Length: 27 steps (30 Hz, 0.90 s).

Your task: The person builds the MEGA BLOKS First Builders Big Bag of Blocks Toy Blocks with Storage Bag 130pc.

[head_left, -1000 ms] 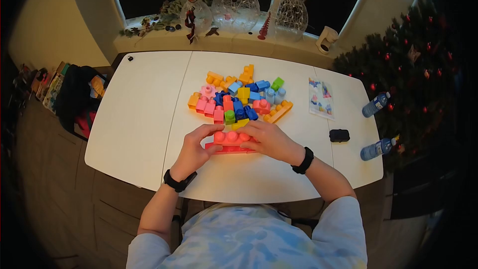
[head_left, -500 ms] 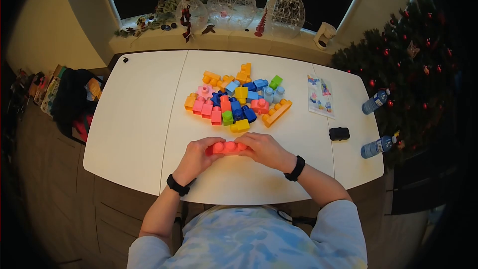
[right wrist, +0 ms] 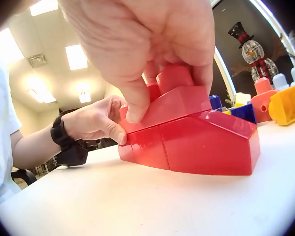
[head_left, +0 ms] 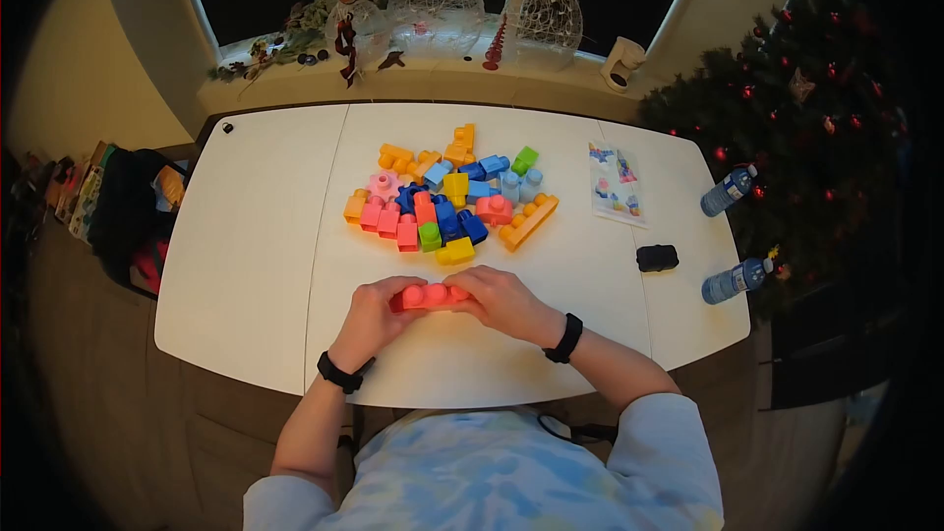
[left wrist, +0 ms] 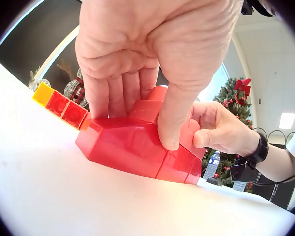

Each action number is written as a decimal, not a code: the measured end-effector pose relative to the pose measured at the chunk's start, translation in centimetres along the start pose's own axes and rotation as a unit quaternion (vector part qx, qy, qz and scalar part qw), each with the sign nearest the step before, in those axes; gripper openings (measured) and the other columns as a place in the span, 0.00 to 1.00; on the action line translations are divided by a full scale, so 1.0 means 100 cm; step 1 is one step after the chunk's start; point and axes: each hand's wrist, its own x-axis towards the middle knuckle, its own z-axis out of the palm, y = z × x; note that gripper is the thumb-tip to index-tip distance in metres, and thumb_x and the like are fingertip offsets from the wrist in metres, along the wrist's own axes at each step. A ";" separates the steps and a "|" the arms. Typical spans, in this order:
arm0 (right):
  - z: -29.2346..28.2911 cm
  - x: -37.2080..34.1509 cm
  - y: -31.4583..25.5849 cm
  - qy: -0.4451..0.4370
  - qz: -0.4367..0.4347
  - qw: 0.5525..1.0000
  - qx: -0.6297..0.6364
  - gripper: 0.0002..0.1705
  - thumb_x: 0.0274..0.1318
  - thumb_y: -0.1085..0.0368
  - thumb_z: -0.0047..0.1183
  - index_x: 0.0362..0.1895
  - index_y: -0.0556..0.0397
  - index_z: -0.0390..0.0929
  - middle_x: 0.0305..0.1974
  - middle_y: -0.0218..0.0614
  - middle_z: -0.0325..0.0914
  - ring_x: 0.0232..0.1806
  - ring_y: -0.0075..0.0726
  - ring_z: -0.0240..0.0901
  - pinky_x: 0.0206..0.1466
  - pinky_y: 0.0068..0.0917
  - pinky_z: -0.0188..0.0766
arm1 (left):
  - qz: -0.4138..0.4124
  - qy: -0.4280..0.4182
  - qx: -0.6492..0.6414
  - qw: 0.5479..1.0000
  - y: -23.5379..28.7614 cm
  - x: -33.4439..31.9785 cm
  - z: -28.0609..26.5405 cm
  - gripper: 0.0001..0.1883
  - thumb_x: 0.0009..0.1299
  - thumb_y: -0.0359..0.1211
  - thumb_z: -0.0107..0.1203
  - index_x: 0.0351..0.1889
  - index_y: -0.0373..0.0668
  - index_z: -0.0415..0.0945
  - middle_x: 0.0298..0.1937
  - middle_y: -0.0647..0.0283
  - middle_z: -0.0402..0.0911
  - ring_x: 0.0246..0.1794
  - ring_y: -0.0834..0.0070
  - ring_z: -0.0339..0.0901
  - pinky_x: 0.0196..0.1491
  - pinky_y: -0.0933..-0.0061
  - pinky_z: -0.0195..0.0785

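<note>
A long red toy building brick with round studs [head_left: 435, 295] sits on top of a wider red base [right wrist: 206, 147] with sloped ends, on the white table. My left hand [head_left: 372, 320] grips the left end of this stack; in the left wrist view its thumb [left wrist: 170, 130] lies on the near face and its fingers reach behind. The right hand [head_left: 506, 305] pinches the upper brick [right wrist: 179, 104] from the other end, thumb [right wrist: 136, 101] in front and fingers behind the studs. In the left wrist view the base [left wrist: 120, 147] rests on the tabletop.
A loose pile of colourful building bricks [head_left: 445, 216] lies just beyond my hands. To the right are a printed picture sheet [head_left: 618, 187], a small black case [head_left: 657, 258] and two water bottles [head_left: 728, 192]. Snowman decorations [head_left: 438, 15] stand on the window sill.
The upper red brick, earlier showing the base in front of it, now covers it more from above. Both hands keep their hold on the stack. The head view has shifted slightly.
</note>
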 end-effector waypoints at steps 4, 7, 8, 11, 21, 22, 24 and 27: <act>-0.021 0.005 0.004 -0.059 0.025 0.996 0.059 0.15 0.62 0.59 0.64 0.49 0.53 0.81 0.43 0.43 0.83 0.46 0.53 0.80 0.49 0.44 0.78 | -0.005 -0.029 -0.006 1.000 -0.001 -0.002 -0.002 0.20 0.59 0.29 0.73 0.50 0.39 0.85 0.44 0.52 0.89 0.41 0.57 0.87 0.48 0.65 0.80; -0.053 0.010 0.026 0.025 0.042 0.998 0.033 0.12 0.63 0.60 0.62 0.46 0.52 0.83 0.43 0.39 0.83 0.48 0.52 0.79 0.52 0.45 0.76 | 0.006 -0.051 0.029 0.998 0.005 -0.007 -0.007 0.21 0.57 0.29 0.73 0.50 0.39 0.85 0.45 0.53 0.89 0.44 0.56 0.86 0.51 0.64 0.79; -0.068 0.014 0.034 0.031 0.076 0.996 -0.024 0.12 0.61 0.63 0.64 0.47 0.51 0.84 0.46 0.39 0.83 0.49 0.51 0.79 0.54 0.42 0.76 | 0.004 -0.052 0.029 0.998 0.005 -0.009 -0.006 0.21 0.57 0.29 0.73 0.50 0.39 0.85 0.45 0.53 0.89 0.44 0.56 0.86 0.51 0.64 0.79; -0.090 0.009 0.071 0.015 0.121 0.981 -0.152 0.15 0.56 0.67 0.66 0.49 0.51 0.85 0.51 0.37 0.84 0.53 0.48 0.77 0.57 0.39 0.76 | 0.000 -0.074 0.019 0.997 0.006 -0.012 -0.005 0.23 0.55 0.29 0.73 0.52 0.39 0.85 0.48 0.54 0.88 0.47 0.55 0.85 0.54 0.63 0.78; -0.086 -0.013 0.104 -0.111 0.087 0.950 -0.279 0.16 0.48 0.66 0.68 0.44 0.47 0.82 0.40 0.31 0.79 0.50 0.40 0.76 0.53 0.37 0.78 | -0.008 -0.039 0.084 0.996 0.000 -0.016 -0.008 0.21 0.54 0.29 0.75 0.47 0.40 0.84 0.46 0.56 0.87 0.45 0.57 0.85 0.51 0.63 0.79; -0.082 -0.016 0.100 -0.115 0.088 0.950 -0.276 0.16 0.48 0.66 0.68 0.44 0.47 0.82 0.40 0.31 0.79 0.50 0.40 0.76 0.53 0.37 0.78 | -0.008 -0.042 0.082 0.996 0.000 -0.017 -0.008 0.20 0.54 0.29 0.74 0.46 0.39 0.85 0.45 0.56 0.87 0.44 0.57 0.85 0.51 0.63 0.79; -0.069 -0.021 0.088 -0.120 0.056 0.947 -0.293 0.18 0.46 0.65 0.68 0.44 0.49 0.79 0.41 0.31 0.78 0.48 0.38 0.77 0.47 0.35 0.81 | -0.019 -0.045 0.074 0.996 0.002 -0.017 -0.007 0.19 0.54 0.28 0.73 0.46 0.39 0.84 0.45 0.56 0.87 0.44 0.56 0.85 0.51 0.63 0.79; -0.054 -0.021 0.073 -0.109 0.006 0.938 -0.329 0.15 0.48 0.66 0.64 0.42 0.49 0.76 0.38 0.31 0.76 0.44 0.35 0.78 0.39 0.32 0.80 | -0.024 -0.044 0.072 0.996 0.003 -0.016 -0.007 0.19 0.54 0.27 0.72 0.45 0.39 0.84 0.44 0.56 0.87 0.44 0.56 0.84 0.50 0.62 0.79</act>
